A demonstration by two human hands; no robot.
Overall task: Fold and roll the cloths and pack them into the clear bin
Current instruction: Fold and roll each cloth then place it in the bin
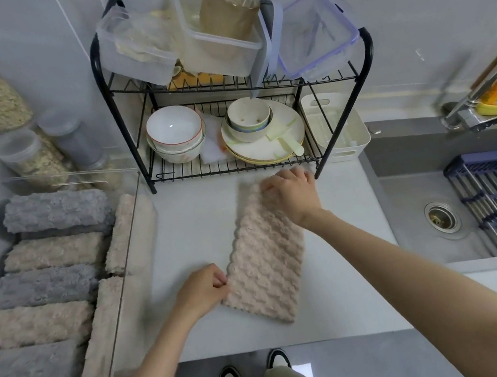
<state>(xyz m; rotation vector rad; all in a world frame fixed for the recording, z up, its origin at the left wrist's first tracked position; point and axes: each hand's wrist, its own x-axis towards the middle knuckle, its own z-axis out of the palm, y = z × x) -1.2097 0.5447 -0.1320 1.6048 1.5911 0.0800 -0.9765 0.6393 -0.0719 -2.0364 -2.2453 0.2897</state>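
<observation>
Mid-counter, beige cloth lies folded, left hand pinching its 8 o'clock edge, right hand curled on (gripping, I think) the 12 o'clock end; square edges, roll tight, clear bin waits at 9 o'clock.

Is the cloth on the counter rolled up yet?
No. The cloth lies flat in a long strip; left hand pinches its side, right hand grips its far end.

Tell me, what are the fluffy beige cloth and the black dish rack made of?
The beige cloth looks like plush microfibre, matte: bumpy, fuzzy pile. The dish rack is probably metal wire and tube with glossy black coating: thin stiff bars, faint shine.
</observation>
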